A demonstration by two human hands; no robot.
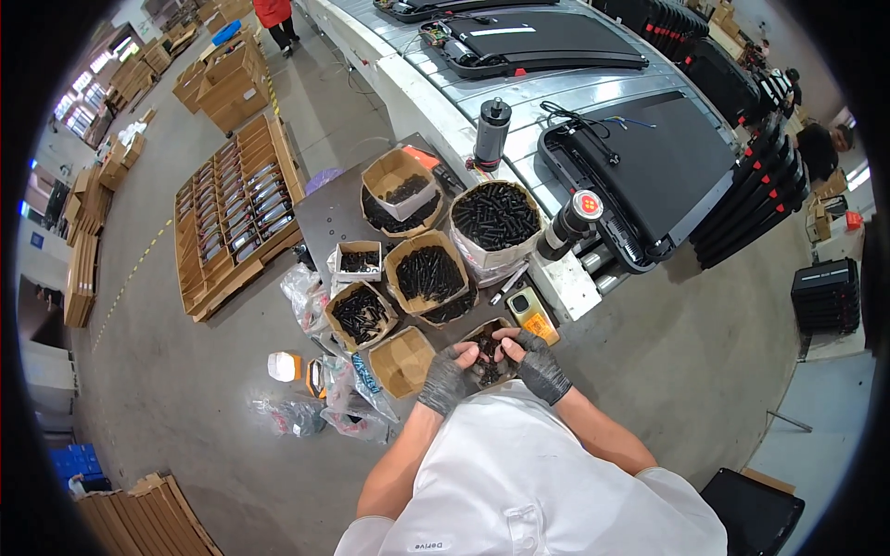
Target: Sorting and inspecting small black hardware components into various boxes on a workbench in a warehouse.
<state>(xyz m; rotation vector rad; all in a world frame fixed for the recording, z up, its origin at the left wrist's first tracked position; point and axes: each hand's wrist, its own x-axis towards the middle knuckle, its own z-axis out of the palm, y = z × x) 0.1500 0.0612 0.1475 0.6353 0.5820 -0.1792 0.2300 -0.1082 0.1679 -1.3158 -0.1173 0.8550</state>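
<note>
Close in front of me, both gloved hands meet over a small carton of small dark parts. My left hand and my right hand wear grey half-finger gloves with bare fingertips. On each, thumb and fingers are pinched together; what they hold is too small to make out. Left of them stands an open cardboard box with a bare bottom. Beyond it are boxes of black cylindrical parts and black pieces. A yellow phone-like object lies just past my right hand.
At the far right, a roller conveyor carries black panels. Two upright motors stand along its edge. A large bag of black parts sits beside it. Plastic bags and a partitioned carton lie to the left.
</note>
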